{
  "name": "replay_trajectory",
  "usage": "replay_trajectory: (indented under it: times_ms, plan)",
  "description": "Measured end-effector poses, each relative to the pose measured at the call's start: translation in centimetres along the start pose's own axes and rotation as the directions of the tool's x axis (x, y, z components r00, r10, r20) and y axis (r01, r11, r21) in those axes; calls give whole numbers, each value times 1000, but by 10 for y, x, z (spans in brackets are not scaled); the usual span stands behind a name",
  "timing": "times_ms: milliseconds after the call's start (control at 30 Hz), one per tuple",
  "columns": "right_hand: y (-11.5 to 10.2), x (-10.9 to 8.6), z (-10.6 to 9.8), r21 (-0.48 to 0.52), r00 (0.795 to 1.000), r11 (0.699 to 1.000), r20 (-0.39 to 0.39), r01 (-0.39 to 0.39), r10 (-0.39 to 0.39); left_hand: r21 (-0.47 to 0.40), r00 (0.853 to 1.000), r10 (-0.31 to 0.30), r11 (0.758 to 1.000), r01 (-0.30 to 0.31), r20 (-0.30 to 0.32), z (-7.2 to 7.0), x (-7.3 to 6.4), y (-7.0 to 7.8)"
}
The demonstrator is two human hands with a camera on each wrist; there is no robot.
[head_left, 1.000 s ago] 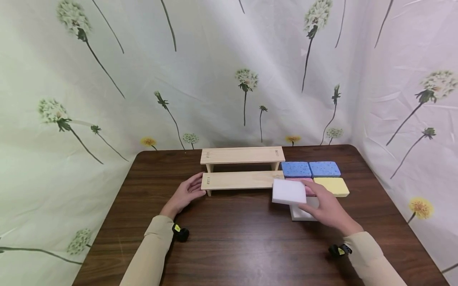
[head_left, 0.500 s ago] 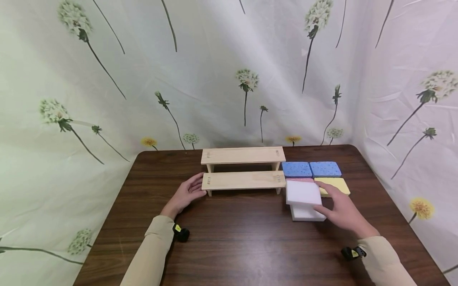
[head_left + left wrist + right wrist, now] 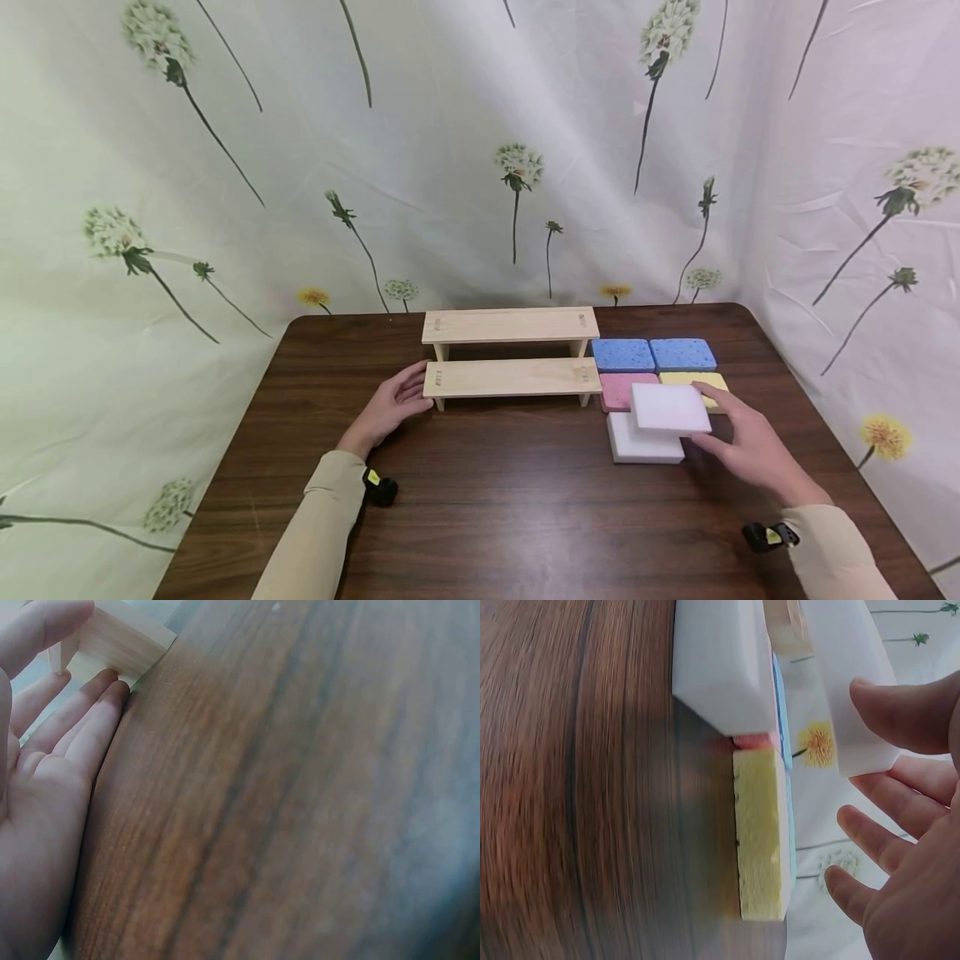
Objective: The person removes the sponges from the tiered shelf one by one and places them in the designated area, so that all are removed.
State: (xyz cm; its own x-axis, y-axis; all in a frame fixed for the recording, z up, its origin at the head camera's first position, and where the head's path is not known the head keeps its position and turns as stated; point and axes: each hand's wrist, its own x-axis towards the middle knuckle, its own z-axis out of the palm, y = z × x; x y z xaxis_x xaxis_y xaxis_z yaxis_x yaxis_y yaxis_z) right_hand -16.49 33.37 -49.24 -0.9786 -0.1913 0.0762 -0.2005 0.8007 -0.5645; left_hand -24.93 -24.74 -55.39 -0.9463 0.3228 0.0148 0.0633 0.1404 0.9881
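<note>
My right hand [image 3: 753, 446] pinches a white sponge [image 3: 669, 407] by its right end, thumb in front and fingers behind. In the right wrist view this sponge hangs in the air, apart from a second white sponge [image 3: 724, 664] that lies on the table. Beside the lying one are a pink sponge [image 3: 626, 390] and a yellow sponge [image 3: 693, 381], the latter partly covered by the held sponge. My left hand [image 3: 386, 410] rests at the left end of a two-step wooden rack [image 3: 510, 377]; its straight fingers touch the rack's side in the left wrist view.
Two blue sponges [image 3: 622, 356] lie side by side behind the pink and yellow ones, right of the rack. The dark wooden table [image 3: 510, 517] ends at a white curtain [image 3: 450, 167] printed with dandelions, hanging behind and on both sides.
My right hand has carried the white sponge rightward, away from the rack's front step, uncovering the pink sponge and more of the lying white one. The left hand has stayed put.
</note>
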Motion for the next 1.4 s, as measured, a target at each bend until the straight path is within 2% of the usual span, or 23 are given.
replay_trajectory:
  times_ms: [467, 733, 1067, 1400]
  plan:
    - [27, -14, -12, 25, 998, 1000, -56, -8, 9, 1, 1000, -7, 1000, 7, 0, 0, 0, 0]
    - [46, -26, -18, 37, 995, 997, -78, -63, 66, 9, 1000, -11, 1000, 11, 2, 1, 0, 1]
    - [65, -36, -24, 28, 994, 995, -48, -96, 97, 12, 1000, -19, 1000, 19, -9, 1, 0, 2]
    - [78, -39, -15, -15, 995, 995, 3, -99, 99, 4, 1000, -10, 1000, 10, -2, 1, -1, 1]
